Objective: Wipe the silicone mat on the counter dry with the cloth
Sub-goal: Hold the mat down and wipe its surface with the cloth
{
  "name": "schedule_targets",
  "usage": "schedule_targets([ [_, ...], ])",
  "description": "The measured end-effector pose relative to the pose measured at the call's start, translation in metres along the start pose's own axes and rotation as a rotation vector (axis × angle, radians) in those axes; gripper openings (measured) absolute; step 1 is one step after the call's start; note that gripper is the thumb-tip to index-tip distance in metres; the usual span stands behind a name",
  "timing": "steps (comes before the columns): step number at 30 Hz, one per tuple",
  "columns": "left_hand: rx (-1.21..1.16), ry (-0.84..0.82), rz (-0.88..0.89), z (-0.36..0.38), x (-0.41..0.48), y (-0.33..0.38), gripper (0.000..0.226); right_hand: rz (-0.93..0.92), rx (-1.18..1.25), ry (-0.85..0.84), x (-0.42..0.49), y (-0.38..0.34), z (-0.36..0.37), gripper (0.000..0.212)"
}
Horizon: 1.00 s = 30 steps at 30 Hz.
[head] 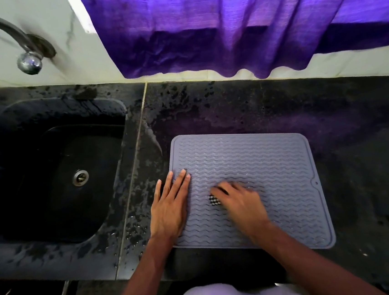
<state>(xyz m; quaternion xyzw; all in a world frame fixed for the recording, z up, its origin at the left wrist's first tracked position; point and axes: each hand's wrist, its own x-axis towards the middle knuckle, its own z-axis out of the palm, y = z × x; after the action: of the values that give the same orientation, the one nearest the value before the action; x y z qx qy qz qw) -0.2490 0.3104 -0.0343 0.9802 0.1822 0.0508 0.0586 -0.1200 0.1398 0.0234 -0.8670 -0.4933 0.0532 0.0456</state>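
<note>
Bunched under the right hand (239,202), a small black-and-white checked cloth (214,200), only a corner of it showing past the curled fingers at lower centre of the frame; blurred, that hand, so exactly how tightly the fingers close on the fabric cannot be told. Flat and spread, the left hand (169,206), holding nothing, palm pressed on the left edge of the grey rectangular silicone mat (273,163) with wavy ridges, fingers pointing toward the upper right of the frame

Lying flat on the black speckled stone counter (340,114), the mat, in the lower middle of the frame, just right of the black sunken sink (55,165), apart from it by a strip of wet counter and a pale seam. Long axis running left to right across the frame, tilted slightly so the right end sits lower; small hanging hole at the middle of the right edge, so pointing right by that mark

Mid-wipe, by the look of it: cloth near the mat's centre-left, no clear droplets visible on the ridges, though too fine to judge. Probably left to cover: the upper band, the right half, the near edge. Plenty of water beads on the counter beside the sink, outside the task
</note>
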Motion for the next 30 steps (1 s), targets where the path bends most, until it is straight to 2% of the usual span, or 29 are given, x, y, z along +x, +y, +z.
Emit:
schedule_targets([
  [2, -0.012, 0.009, -0.007, 0.001, 0.001, 0.000, 0.068, 0.036, -0.017, 0.015, -0.013, 0.022, -0.004, 0.041],
  [6, -0.038, -0.015, -0.071, 0.001, 0.004, 0.011, 0.091, 0.200, 0.011, -0.009, -0.045, 0.060, -0.014, 0.063],
  [8, -0.076, -0.014, -0.109, -0.001, 0.007, 0.019, 0.085, 0.286, 0.119, -0.024, -0.050, 0.071, -0.014, 0.067],
  [11, -0.147, 0.024, -0.108, 0.002, 0.010, 0.029, 0.052, 0.382, 0.358, 0.051, -0.036, 0.074, -0.014, 0.050],
  [15, -0.177, -0.021, -0.121, 0.001, 0.011, 0.032, 0.053, 0.555, 0.599, 0.163, 0.005, 0.068, -0.018, 0.034],
  [19, -0.182, -0.019, -0.134, 0.001, 0.012, 0.033, 0.054, 0.660, 0.512, 0.205, 0.044, 0.069, -0.020, 0.029],
  [23, -0.170, -0.020, -0.121, 0.002, 0.013, 0.033, 0.057, 0.686, 0.363, 0.157, 0.065, 0.042, -0.006, 0.034],
  [30, -0.180, -0.016, -0.108, 0.004, 0.016, 0.031, 0.058, 0.739, 0.395, 0.223, 0.082, 0.013, 0.004, 0.039],
])
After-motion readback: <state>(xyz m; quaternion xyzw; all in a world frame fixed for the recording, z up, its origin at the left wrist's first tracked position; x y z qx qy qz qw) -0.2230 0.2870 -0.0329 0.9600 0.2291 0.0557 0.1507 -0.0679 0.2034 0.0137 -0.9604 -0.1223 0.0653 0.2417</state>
